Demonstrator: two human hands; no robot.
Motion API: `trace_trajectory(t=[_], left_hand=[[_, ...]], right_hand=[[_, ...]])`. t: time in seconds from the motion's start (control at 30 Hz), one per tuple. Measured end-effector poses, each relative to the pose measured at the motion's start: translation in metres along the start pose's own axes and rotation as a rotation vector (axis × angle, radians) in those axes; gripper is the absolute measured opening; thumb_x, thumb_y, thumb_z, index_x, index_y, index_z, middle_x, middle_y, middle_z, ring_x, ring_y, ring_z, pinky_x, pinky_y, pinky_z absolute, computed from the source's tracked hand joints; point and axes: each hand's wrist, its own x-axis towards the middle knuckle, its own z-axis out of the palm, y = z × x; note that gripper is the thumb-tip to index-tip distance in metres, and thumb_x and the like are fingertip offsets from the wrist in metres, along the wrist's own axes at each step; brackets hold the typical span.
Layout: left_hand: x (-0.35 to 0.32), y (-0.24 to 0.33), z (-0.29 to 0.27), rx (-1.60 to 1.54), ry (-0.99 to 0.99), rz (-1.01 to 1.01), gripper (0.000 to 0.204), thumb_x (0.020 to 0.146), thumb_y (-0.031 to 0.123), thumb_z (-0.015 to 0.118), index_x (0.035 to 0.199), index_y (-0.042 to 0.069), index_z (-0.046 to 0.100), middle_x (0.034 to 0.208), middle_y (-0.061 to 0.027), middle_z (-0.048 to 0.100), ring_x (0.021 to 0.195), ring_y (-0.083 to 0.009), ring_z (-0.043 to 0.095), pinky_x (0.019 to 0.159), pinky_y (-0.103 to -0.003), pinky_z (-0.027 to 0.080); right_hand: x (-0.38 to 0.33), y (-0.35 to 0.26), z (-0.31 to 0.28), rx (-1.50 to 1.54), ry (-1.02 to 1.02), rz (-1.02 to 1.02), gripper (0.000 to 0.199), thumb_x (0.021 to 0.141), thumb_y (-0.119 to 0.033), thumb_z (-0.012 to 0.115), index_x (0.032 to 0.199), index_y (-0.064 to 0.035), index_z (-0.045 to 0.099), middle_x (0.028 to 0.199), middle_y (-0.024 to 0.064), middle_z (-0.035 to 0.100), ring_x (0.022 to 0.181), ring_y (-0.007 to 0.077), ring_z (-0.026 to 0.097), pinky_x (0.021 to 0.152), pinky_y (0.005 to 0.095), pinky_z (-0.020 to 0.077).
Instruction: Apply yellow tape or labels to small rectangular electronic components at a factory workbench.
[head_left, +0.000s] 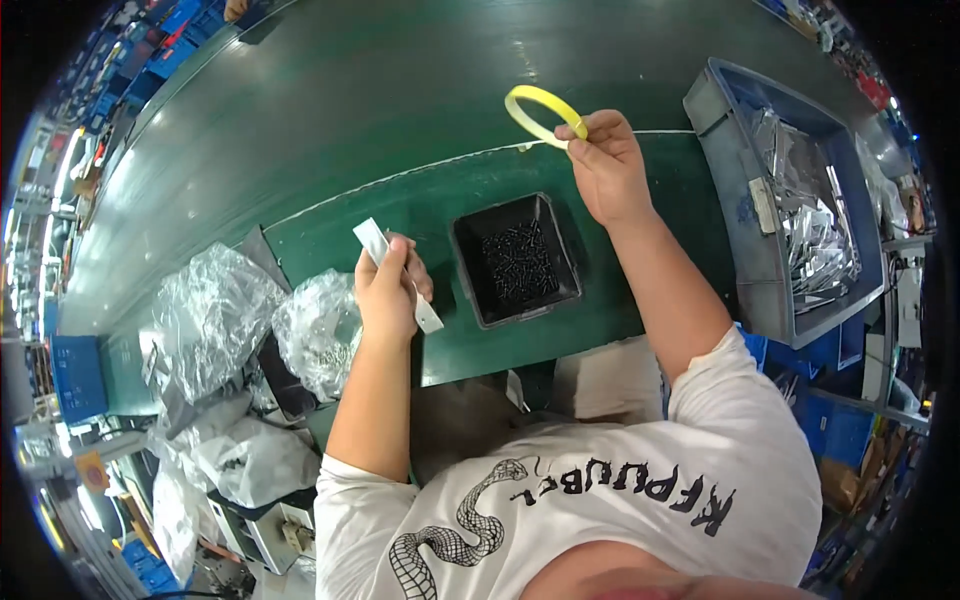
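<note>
Over a green counter [612, 290], the right hand [607, 172] is pinching a yellow ring [546, 96] between its fingers [606, 121]; the left hand [382, 290] is gripping a pale, seemingly metal strip [371, 239].

There is one yellow ring [547, 97], one held strip [371, 238], one bin [476, 290] of black pieces [521, 262], one grey crate [742, 245].

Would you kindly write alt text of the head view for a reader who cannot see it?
A person's left hand holds a pale flat strip and the right hand a yellow ring above a green work surface. Between them sits a black tray of small dark parts.
</note>
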Motion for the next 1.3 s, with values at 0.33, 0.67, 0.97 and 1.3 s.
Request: trace_trajectory(t=[0.33, 0.67, 0.97, 1.3], left_hand=[[-0.032, 0.011, 0.025, 0.182, -0.212, 0.306, 0.031, 0.096, 0.016, 0.064, 0.115, -0.007, 0.057, 0.078, -0.0151, 0.063, 0.054, -0.0163, 0.059, 0.043, -0.026, 0.047], [-0.039, 0.016, 0.034, 0.094, -0.14, 0.35, 0.036, 0.09, 0.003, 0.068, 0.121, -0.011, 0.056, 0.087, -0.0158, 0.066, 0.049, -0.0126, 0.056, 0.045, -0.024, 0.048], [-0.034, 0.018, 0.029, 0.325, -0.046, 0.555, 0.018, 0.086, 0.0, 0.071, 0.103, -0.005, 0.069, 0.08, -0.0107, 0.068, 0.058, -0.0113, 0.062, 0.05, -0.024, 0.048], [-0.029, 0.032, 0.018, 0.761, -0.148, 0.806, 0.017, 0.075, 0.0, 0.081, 0.08, 0.001, 0.065, 0.071, -0.0043, 0.068, 0.059, -0.0069, 0.062, 0.055, -0.023, 0.05]], right_hand=[[-0.03, -0.023, 0.033, 0.143, -0.45, 0.049, 0.028, 0.087, 0.006, 0.065, 0.106, -0.0107, 0.053, 0.103, 0.0094, 0.067, 0.102, 0.0241, 0.063, 0.096, 0.0389, 0.0463], [-0.063, -0.027, 0.065, 0.078, -0.67, 0.064, 0.036, 0.083, 0.016, 0.063, 0.109, -0.0069, 0.051, 0.101, 0.0168, 0.07, 0.1, 0.0226, 0.066, 0.09, 0.0356, 0.0477], [-0.059, -0.041, 0.067, -0.383, -0.833, 0.07, 0.026, 0.079, 0.001, 0.069, 0.103, -0.0053, 0.061, 0.089, 0.0073, 0.071, 0.098, 0.0251, 0.067, 0.106, 0.0455, 0.0358], [-0.057, -0.034, 0.073, -0.617, -0.717, 0.031, 0.016, 0.086, -0.014, 0.073, 0.089, 0.0011, 0.069, 0.084, 0.0091, 0.069, 0.096, 0.0307, 0.063, 0.088, 0.0421, 0.0475]])
